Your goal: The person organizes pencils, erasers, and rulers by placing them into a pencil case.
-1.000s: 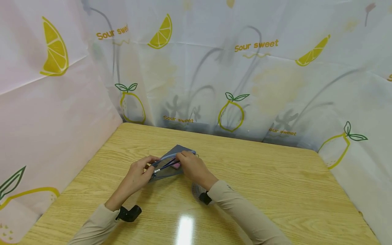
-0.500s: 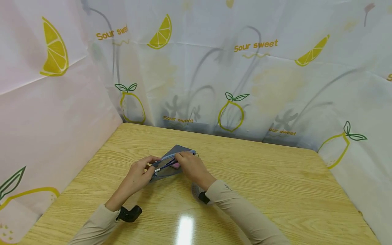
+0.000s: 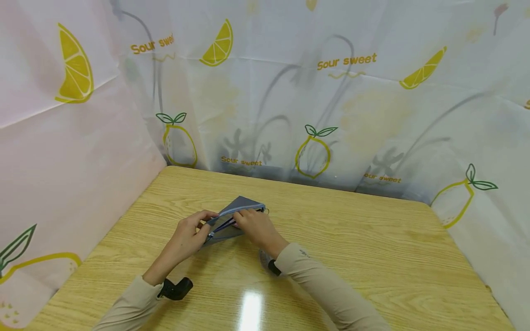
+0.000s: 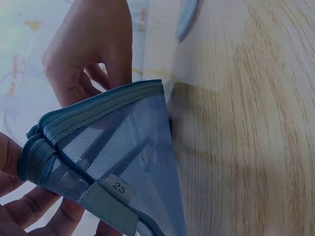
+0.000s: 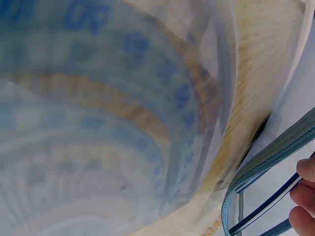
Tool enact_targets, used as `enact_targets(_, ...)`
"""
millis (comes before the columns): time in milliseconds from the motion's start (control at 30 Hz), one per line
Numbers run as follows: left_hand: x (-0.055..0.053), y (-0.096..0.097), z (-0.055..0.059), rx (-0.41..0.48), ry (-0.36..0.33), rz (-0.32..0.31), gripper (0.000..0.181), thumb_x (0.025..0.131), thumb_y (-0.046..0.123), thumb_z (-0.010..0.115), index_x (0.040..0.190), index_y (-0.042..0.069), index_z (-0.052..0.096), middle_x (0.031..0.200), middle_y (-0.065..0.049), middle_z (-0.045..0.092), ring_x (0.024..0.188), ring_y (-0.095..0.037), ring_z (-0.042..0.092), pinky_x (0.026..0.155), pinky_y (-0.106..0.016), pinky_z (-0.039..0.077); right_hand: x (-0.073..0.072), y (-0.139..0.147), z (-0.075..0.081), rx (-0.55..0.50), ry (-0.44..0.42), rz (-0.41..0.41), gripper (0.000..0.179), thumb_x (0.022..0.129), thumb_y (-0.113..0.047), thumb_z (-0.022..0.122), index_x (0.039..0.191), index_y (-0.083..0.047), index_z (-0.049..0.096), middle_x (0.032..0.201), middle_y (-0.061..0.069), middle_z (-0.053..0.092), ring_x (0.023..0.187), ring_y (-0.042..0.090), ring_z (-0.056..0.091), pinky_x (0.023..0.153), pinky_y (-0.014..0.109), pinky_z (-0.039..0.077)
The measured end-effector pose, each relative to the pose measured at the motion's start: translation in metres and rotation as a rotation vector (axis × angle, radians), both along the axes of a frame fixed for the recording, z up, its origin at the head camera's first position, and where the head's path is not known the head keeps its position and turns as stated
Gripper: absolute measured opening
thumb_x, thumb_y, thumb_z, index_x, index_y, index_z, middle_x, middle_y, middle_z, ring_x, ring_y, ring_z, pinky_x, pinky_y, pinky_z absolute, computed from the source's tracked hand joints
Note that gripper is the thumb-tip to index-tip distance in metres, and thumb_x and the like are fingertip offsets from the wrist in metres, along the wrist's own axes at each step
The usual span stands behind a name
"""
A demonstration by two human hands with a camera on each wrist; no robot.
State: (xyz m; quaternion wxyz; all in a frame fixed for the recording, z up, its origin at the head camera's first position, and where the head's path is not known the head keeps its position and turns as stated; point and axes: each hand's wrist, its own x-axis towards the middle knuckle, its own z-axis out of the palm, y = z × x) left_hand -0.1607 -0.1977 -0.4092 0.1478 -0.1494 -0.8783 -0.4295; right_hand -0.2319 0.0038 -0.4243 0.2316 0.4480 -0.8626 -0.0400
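What looks like a striped pencil (image 5: 266, 206) is being pinched between the fingertips of the right hand (image 3: 257, 228), its free length slanting away from them into the mouth of the pouch (image 4: 147, 128). For this to be done well, the mouth should be kept wide by the other grip and the pencil lined up with the pouch's long side, since its end could be snagged by the mesh or the zip (image 5: 275, 147).

The pouch is being held between both grips: one end is being pinched by the left hand (image 3: 188, 235), thumb and fingers on opposite edges. Beside the right fingertips, a pink thing (image 3: 235, 225) is barely showing; what it is cannot be told. Near the right wrist, an apparent clear protractor (image 5: 123, 64) is being seen. Farther out, the table (image 3: 352, 239) is being bordered by a lemon-print sheet (image 3: 265, 92).
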Motion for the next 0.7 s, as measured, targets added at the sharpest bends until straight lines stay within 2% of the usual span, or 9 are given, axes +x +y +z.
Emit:
enact_targets(233,0.0,0.0,0.001,-0.007,0.001,0.005,0.032,0.09,-0.01,0.049,0.115,0.0,0.066,0.102,-0.016,0.065,0.078,-0.023,0.063,0.046,-0.029,0.043,0.0,-0.004,0.002,0.04,-0.035,-0.016,0.014,0.096,-0.021,0.061,0.106,-0.013,0.066,0.098,-0.001,0.066,0.085,0.013,0.063,0.069,0.024,0.052)
enact_targets(467,0.0,-0.001,0.001,-0.016,0.008,0.004,0.031,0.089,-0.009,0.049,0.114,0.0,0.066,0.102,-0.016,0.065,0.078,-0.024,0.063,0.047,-0.029,0.044,0.002,-0.008,0.002,0.106,-0.038,-0.028,0.021,0.093,-0.011,0.065,0.114,-0.014,0.065,0.104,0.0,0.066,0.089,0.014,0.063,0.072,0.025,0.052)
enact_targets(700,0.0,-0.001,0.0,-0.015,0.012,0.002,0.032,0.089,-0.01,0.049,0.114,-0.001,0.066,0.101,-0.016,0.065,0.077,-0.021,0.062,0.049,-0.028,0.045,0.0,-0.011,0.001,0.104,-0.047,-0.034,0.02,0.093,-0.013,0.065,0.113,-0.014,0.066,0.102,-0.001,0.066,0.086,0.013,0.063,0.071,0.025,0.052)
